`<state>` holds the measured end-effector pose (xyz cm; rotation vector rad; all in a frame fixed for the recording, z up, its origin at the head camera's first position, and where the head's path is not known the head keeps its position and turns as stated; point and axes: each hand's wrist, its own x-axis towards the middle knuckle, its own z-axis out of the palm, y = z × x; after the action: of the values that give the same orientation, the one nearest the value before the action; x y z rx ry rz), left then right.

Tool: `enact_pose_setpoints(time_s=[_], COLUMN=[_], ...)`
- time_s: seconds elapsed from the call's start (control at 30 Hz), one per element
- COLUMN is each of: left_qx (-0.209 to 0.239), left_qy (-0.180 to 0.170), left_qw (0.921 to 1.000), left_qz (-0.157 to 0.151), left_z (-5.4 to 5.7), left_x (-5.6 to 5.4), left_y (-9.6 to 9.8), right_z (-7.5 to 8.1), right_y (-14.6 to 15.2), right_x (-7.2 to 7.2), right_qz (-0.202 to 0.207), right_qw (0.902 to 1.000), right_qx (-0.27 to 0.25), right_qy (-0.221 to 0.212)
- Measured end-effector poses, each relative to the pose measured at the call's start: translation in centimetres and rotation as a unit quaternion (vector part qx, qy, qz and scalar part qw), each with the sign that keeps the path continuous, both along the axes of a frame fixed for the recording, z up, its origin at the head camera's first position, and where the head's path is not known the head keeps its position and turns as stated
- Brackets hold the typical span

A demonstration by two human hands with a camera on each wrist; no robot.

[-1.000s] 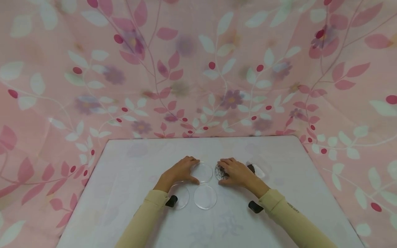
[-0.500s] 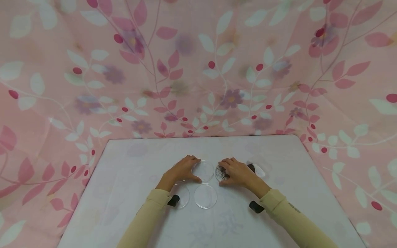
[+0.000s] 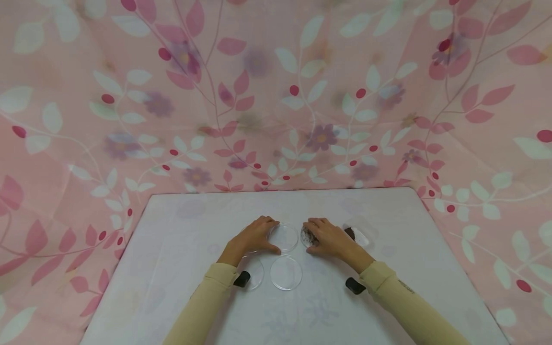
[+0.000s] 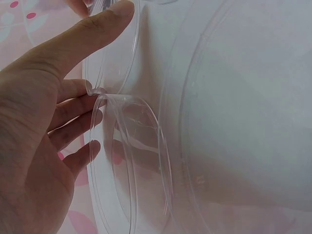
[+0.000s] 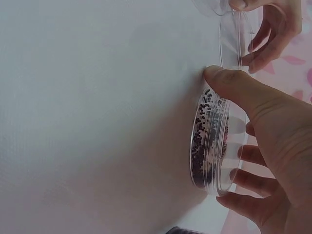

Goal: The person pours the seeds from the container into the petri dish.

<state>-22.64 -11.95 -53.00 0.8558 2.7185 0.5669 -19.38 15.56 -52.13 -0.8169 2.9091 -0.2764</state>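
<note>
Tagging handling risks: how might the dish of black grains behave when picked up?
The dish looks like clear hard plastic, so probably stiff and slick. Its black grains look loose, so they'd likely slide if it tilted.

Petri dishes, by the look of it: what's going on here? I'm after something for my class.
A person's right hand grips a petri dish with black granules in it. Beside it, the left hand grips a clear petri dish by its sides. A third dish and a fourth dish, partly hidden, lie nearer the person on the white table.
</note>
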Motion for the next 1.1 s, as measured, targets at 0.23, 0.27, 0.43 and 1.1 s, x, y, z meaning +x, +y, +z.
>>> enact_pose_setpoints(time_s=[0.23,0.27,0.43,1.1], left_qx=[0.002,0.002,0.005,0.014], left_qy=[0.001,0.002,0.000,0.005], left_qw=[1.0000,1.0000,0.9999,0.9998], left_qz=[0.004,0.005,0.009,0.011], left_z=[-0.2,-0.2,-0.4,-1.2], left_x=[0.1,0.1,0.0,-0.2], left_y=[0.1,0.1,0.1,-0.1], right_z=[-0.2,-0.2,-0.3,3.0], right_y=[0.0,0.0,0.0,3.8], right_x=[-0.3,-0.3,-0.3,0.7], right_qz=[-0.011,-0.011,-0.004,-0.004], right_qw=[0.9999,0.9999,0.9999,0.9842], right_qx=[0.010,0.011,0.010,-0.093], right_qy=[-0.004,-0.004,0.006,0.150])
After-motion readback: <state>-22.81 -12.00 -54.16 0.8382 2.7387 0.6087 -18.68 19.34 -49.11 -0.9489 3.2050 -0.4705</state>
